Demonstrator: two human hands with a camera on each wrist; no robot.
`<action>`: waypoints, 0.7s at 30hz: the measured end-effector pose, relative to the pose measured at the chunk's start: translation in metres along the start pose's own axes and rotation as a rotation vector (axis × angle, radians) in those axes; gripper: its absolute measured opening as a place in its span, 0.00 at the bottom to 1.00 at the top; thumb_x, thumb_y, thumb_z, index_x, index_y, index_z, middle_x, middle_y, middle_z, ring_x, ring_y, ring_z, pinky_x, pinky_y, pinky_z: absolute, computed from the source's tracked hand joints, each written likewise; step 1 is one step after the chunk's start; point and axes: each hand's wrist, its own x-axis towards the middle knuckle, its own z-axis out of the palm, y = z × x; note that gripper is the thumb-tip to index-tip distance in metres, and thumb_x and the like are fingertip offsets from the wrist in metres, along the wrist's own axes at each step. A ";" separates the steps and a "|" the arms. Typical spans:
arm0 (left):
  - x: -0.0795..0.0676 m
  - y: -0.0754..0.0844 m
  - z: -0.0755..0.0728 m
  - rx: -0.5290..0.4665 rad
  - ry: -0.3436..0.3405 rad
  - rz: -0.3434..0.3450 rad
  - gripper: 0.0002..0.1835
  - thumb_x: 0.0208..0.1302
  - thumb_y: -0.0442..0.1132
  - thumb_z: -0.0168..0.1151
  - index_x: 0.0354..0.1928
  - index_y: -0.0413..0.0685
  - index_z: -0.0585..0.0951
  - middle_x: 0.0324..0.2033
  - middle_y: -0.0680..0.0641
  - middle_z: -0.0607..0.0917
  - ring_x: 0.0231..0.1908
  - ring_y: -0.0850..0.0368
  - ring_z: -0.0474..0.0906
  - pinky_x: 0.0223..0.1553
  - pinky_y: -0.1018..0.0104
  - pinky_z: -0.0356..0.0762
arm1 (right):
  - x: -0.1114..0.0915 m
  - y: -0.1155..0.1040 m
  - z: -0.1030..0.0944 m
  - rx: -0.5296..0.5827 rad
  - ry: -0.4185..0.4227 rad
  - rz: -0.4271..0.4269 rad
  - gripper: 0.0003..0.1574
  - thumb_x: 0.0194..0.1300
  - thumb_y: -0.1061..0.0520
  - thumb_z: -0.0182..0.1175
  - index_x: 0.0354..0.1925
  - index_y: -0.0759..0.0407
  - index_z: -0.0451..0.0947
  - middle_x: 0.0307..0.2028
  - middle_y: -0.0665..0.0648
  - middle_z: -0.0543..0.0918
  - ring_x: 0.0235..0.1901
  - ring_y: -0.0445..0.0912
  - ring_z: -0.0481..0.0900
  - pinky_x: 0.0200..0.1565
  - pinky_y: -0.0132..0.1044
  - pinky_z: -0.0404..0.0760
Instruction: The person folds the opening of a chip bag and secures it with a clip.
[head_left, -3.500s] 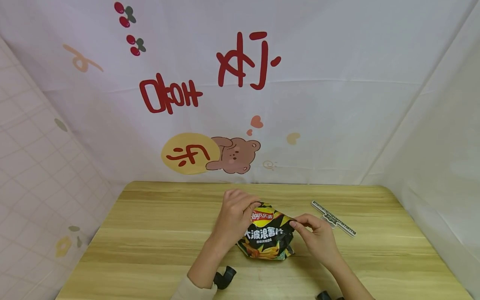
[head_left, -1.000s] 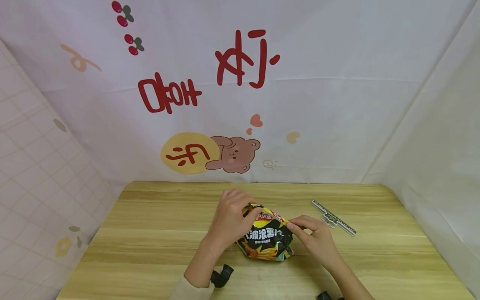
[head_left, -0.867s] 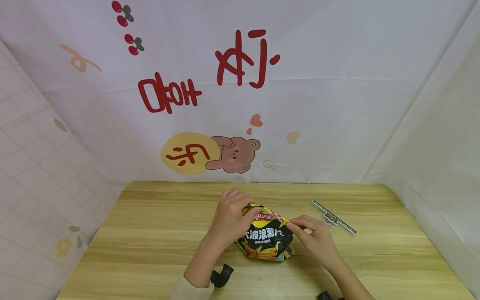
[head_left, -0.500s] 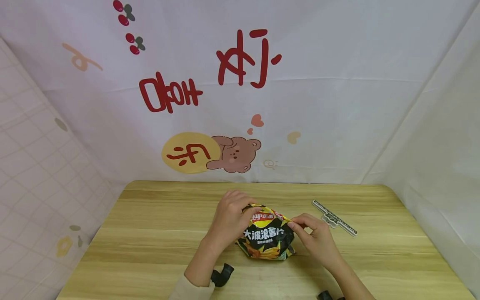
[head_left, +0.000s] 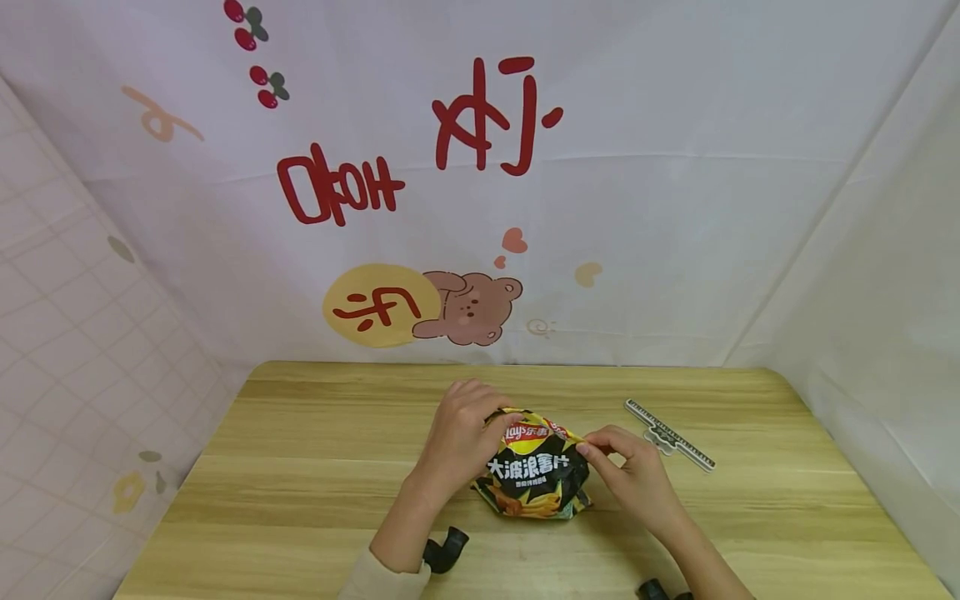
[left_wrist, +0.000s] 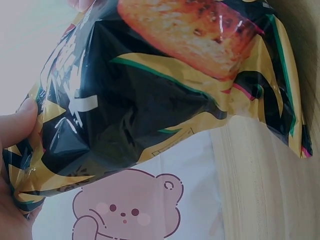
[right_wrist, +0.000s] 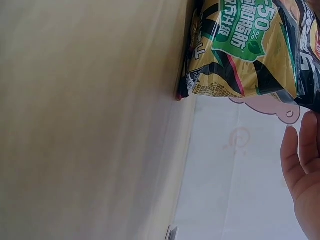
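Note:
A black and yellow Lay's chip bag stands on the table between both hands, its printed front turned toward me. Its top edge is folded over in a narrow yellow and red strip. At the upper left corner my left hand grips the bag, thumb in front and fingers behind. My right hand pinches the upper right corner between thumb and index finger. In the left wrist view, the left thumb presses against the crinkled side of the bag. The right wrist view shows the bag's lower end close to the tabletop.
A long, narrow clip with ruler-like marks and a small central handle lies on the wooden table, right of the bag. Black curved pieces show beside the forearms. A printed white cloth hangs behind the table.
Since the oldest frame the bag's top edge has been folded over, and a yellow and red strip now shows along it. Over the last half second both hands have barely moved.

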 end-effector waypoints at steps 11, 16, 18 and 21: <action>0.002 0.000 0.000 0.023 0.014 0.027 0.05 0.60 0.35 0.79 0.37 0.47 0.91 0.34 0.53 0.91 0.41 0.58 0.83 0.44 0.62 0.77 | 0.000 0.007 0.001 -0.021 0.008 -0.026 0.19 0.57 0.74 0.73 0.35 0.50 0.87 0.31 0.41 0.84 0.27 0.35 0.77 0.34 0.25 0.75; 0.002 0.001 0.000 0.027 0.007 -0.004 0.05 0.59 0.36 0.79 0.37 0.47 0.91 0.34 0.54 0.91 0.41 0.58 0.83 0.46 0.60 0.77 | 0.001 0.007 0.001 -0.036 0.008 -0.036 0.17 0.57 0.73 0.74 0.35 0.52 0.87 0.32 0.41 0.85 0.29 0.36 0.79 0.34 0.24 0.76; 0.002 0.002 0.000 0.024 0.001 -0.016 0.05 0.60 0.36 0.79 0.37 0.47 0.91 0.34 0.54 0.90 0.41 0.58 0.83 0.46 0.60 0.77 | 0.001 0.007 0.000 -0.039 0.008 -0.041 0.16 0.57 0.74 0.74 0.35 0.55 0.88 0.33 0.42 0.86 0.30 0.36 0.79 0.34 0.24 0.77; 0.001 0.002 0.000 0.021 -0.001 -0.026 0.05 0.60 0.35 0.79 0.37 0.47 0.92 0.34 0.54 0.91 0.41 0.58 0.83 0.47 0.60 0.78 | 0.001 0.007 -0.001 -0.040 0.002 -0.052 0.16 0.56 0.74 0.74 0.36 0.55 0.88 0.33 0.43 0.86 0.31 0.36 0.80 0.35 0.24 0.77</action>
